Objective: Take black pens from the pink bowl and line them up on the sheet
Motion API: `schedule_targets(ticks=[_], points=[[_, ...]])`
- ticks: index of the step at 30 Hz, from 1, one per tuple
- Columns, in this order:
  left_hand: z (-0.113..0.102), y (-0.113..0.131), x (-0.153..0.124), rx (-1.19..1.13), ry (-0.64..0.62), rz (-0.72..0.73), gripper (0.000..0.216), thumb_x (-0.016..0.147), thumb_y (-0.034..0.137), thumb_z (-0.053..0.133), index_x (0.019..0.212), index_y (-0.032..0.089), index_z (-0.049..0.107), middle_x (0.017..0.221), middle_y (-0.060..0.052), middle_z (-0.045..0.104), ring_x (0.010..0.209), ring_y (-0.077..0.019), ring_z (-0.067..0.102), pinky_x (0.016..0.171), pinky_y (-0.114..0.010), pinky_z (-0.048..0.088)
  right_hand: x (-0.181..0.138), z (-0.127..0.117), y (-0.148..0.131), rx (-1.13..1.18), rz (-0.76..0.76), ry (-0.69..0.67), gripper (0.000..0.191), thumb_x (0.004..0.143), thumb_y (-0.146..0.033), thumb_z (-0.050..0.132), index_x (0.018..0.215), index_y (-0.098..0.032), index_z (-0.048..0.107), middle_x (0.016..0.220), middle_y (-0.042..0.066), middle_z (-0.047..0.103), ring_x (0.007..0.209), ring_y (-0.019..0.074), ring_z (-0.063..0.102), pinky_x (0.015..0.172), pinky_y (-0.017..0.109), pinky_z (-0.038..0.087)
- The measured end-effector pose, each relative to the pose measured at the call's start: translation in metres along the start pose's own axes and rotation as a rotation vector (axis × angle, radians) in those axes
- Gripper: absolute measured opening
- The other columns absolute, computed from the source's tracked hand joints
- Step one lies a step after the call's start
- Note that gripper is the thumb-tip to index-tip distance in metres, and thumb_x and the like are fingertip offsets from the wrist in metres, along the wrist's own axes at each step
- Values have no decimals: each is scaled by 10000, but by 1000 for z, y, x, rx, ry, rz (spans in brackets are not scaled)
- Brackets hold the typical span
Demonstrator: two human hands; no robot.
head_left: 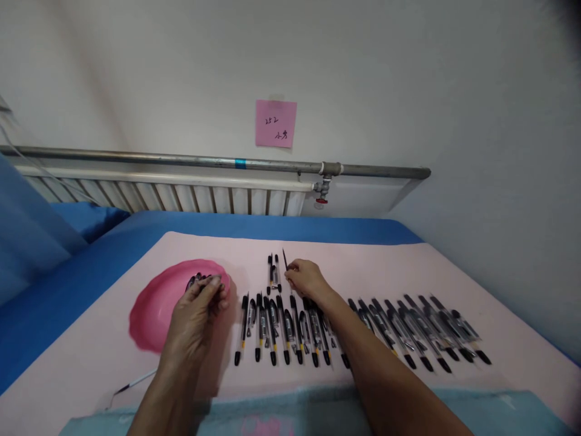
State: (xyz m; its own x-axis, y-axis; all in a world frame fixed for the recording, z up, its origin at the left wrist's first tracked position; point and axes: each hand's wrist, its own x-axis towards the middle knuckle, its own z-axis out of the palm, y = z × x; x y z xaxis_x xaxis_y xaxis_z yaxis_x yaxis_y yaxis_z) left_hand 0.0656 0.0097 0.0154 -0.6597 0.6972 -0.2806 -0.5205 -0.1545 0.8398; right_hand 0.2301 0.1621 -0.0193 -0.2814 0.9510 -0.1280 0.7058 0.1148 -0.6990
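My right hand (305, 277) is closed in a pinch on a thin dark pen refill (285, 259), which points up and away. Just left of it lie a few black pen parts (274, 275) in a small group. Over the right side of a pink bowl (152, 303) my left hand (197, 312) is closed, fingertips together. Dark, shiny pieces like pen caps (195, 280) show beyond its fingers; whether they are held or lie in the bowl I cannot tell. Below my hands runs a row of clear pens with black ends (285, 330), partly hidden by my right forearm.
More pens (420, 327) lie slanted at the right of the pink tabletop (363, 260). A white-and-dark stick (136, 381) rests at the lower left. Behind the table stand a radiator (218, 197) and a pipe with a red valve (322, 200). A pink note (276, 124) hangs on the wall.
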Motion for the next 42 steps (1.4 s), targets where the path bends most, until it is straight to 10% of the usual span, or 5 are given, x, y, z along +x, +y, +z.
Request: schedule_targets(ticks=[14,21,27,32,42], points=[[7,-13,-9,69,-111,-124,77,653,64,641,713,106,616,607,-28,596,531,-88,564,439,-147,454,-10,-5,-11,145,-78,14,151,749,-185,472,774,-156,618,615,-2,599,536,92,534,523,190,401],[19,-18,-21,-21,-186,-134,193,536,112,734,667,118,592,584,11,575,448,-45,491,404,-126,404,-70,-1,-62,460,-423,-388,166,710,-238,585,860,-174,619,735,-12,609,644,83,549,588,180,425],[17,-18,-22,9,-236,-213,257,540,215,759,678,122,563,581,25,523,433,-20,424,327,-93,272,-67,4,-61,417,-411,-326,129,707,-152,549,815,-160,618,728,-7,621,652,89,552,605,190,426],[13,-17,-19,45,-257,-242,218,677,291,646,794,115,589,627,15,509,412,-19,363,317,-123,240,-26,-7,-24,-32,-230,41,164,718,-147,511,828,-169,631,824,24,645,763,116,566,670,200,400],[17,-15,-21,-64,-236,-192,176,651,112,584,827,121,593,640,-9,564,509,-77,494,441,-181,389,-11,-4,-1,-123,-149,19,113,697,-199,541,713,-155,644,675,33,626,650,135,544,587,216,369]])
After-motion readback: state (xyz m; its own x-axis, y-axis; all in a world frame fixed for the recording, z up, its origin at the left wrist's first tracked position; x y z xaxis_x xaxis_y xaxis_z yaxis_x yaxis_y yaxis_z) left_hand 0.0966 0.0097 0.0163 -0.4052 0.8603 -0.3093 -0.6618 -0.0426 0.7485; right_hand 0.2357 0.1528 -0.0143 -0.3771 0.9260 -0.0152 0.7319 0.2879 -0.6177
